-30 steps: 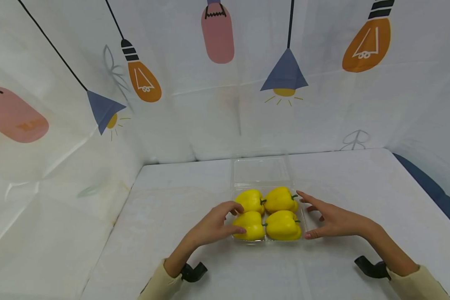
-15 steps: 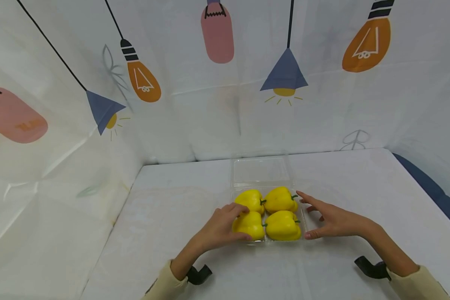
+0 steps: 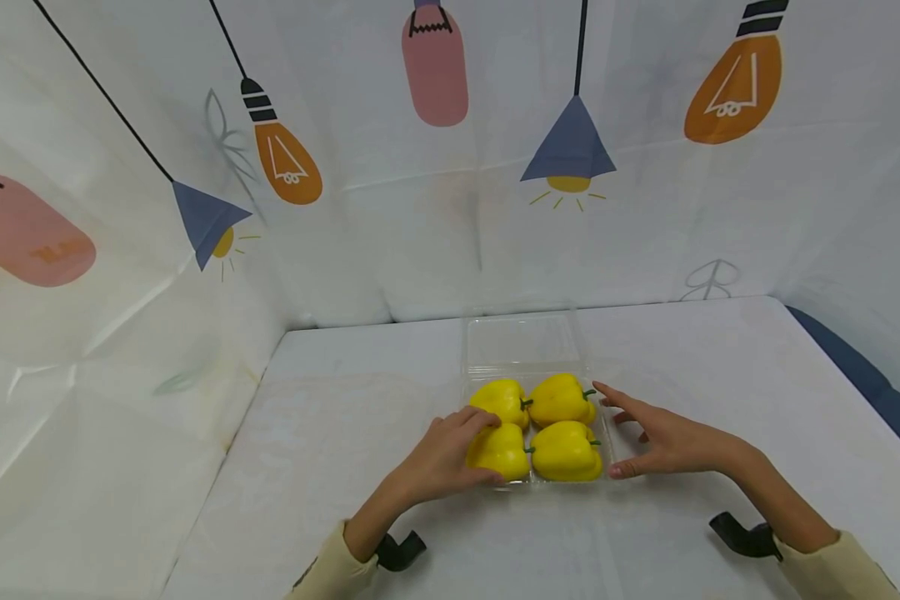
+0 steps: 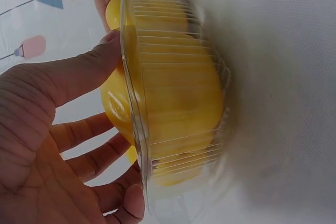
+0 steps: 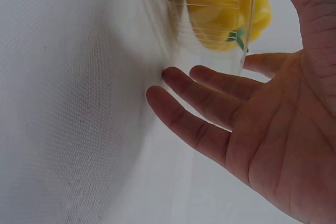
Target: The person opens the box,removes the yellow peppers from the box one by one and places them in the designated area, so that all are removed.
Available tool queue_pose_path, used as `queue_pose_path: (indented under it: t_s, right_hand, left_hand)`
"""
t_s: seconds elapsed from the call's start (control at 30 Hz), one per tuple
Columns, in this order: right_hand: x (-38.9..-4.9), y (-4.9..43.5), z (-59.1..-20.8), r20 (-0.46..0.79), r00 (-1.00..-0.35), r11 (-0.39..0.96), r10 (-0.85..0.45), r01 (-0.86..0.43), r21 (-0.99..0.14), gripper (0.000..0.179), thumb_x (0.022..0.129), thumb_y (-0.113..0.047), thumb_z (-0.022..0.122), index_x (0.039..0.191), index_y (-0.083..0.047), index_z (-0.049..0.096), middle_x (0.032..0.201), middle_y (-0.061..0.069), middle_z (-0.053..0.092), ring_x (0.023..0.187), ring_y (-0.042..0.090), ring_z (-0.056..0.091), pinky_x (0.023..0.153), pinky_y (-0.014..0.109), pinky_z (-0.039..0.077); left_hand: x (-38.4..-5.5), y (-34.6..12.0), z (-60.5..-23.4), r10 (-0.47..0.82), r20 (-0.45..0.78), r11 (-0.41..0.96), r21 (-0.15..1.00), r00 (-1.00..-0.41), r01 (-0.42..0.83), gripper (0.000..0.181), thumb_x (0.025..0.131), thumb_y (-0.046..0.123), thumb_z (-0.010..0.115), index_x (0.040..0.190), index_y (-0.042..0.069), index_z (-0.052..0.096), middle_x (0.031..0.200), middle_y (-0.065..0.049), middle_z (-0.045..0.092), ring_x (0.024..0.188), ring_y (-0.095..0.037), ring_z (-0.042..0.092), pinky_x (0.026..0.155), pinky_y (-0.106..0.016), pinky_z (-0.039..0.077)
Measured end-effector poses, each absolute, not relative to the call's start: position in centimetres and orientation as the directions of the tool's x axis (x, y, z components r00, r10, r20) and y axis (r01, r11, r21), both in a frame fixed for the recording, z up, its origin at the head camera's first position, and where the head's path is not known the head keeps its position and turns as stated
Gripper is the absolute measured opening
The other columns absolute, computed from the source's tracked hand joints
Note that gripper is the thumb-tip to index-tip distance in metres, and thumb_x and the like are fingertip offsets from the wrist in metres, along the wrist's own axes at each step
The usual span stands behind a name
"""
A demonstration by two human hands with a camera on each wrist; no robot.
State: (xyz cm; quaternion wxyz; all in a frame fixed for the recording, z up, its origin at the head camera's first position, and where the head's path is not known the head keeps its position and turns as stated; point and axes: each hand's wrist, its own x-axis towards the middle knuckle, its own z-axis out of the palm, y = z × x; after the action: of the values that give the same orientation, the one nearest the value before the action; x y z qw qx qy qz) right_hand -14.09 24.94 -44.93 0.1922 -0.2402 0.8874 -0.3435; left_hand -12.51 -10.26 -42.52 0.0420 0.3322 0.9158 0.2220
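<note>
Several yellow bell peppers with green stems sit two by two in a clear plastic clamshell box [image 3: 608, 442]. Its hinged lid [image 3: 521, 340] lies folded back toward the wall. My left hand [image 3: 450, 457] grips the near left bell pepper [image 3: 500, 457] from the left, thumb on the near side and fingers across the far side. In the left wrist view the thumb [image 4: 92, 69] lies right at the box rim, and some fingertips are hidden behind the rim and pepper. At the box's right side my right hand [image 3: 667, 440] holds nothing, fingers spread and relaxed, thumb close to the near right corner.
A white cloth covers the table [image 3: 345, 400]. Behind it and at the left hang white sheets [image 3: 390, 233] printed with lamps and bulbs. A dark blue thing [image 3: 847, 367] shows beyond the right table edge. Black mounts sit on both wrists.
My left hand has moved a little right and closed in around the near left bell pepper, staying nearly still over the last half second. The right hand has not moved.
</note>
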Motion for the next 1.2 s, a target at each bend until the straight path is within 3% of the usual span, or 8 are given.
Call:
queue_pose_path:
  t_s: [0.33,0.63,0.9,1.2]
  right_hand:
    - [-13.9,24.9,-44.7,-0.186,-0.802,0.642,-0.567,-0.289,-0.711,0.108,0.074,-0.045,0.077,0.152,-0.022,0.005,0.146,0.022,0.03,0.121,0.038,0.045,0.085,0.049,0.048]
    - [-13.9,24.9,-44.6,-0.19,-0.805,0.644,-0.562,-0.282,-0.711,0.109,0.074,-0.044,0.077,0.152,-0.022,0.005,0.147,0.022,0.03,0.121,0.039,0.045,0.085,0.05,0.048]
    - [-13.9,24.9,-44.6,-0.193,-0.802,0.643,-0.566,-0.283,-0.711,0.109,0.074,-0.044,0.078,0.152,-0.021,0.004,0.147,0.023,0.029,0.121,0.039,0.045,0.085,0.052,0.047]
    - [-13.9,24.9,-44.6,-0.199,-0.801,0.643,-0.565,-0.276,-0.714,0.109,0.074,-0.043,0.078,0.152,-0.023,0.004,0.147,0.023,0.028,0.122,0.04,0.044,0.085,0.053,0.047]
  left_hand:
    - [-12.7,-10.5,-43.1,0.638,0.125,0.64,0.464,-0.76,0.613,0.063,0.075,0.055,0.072,0.124,0.02,0.053,0.12,0.005,0.055,0.107,-0.012,0.053,0.089,-0.037,0.044]
    - [-13.1,-10.6,-43.7,0.632,0.165,0.593,0.527,-0.757,0.609,0.064,0.074,0.057,0.072,0.122,0.019,0.055,0.117,0.007,0.056,0.1,-0.009,0.054,0.086,-0.026,0.047]
    - [-13.7,-11.2,-43.2,0.548,0.092,0.533,0.728,-0.832,0.431,0.059,0.071,0.049,0.078,0.119,0.021,0.057,0.114,0.011,0.058,0.095,-0.007,0.053,0.083,-0.034,0.048]
    - [-13.7,-11.7,-43.0,0.556,0.039,0.508,0.775,-0.831,0.376,0.06,0.072,0.048,0.078,0.121,0.024,0.054,0.116,0.012,0.055,0.098,-0.009,0.051,0.078,-0.038,0.048]
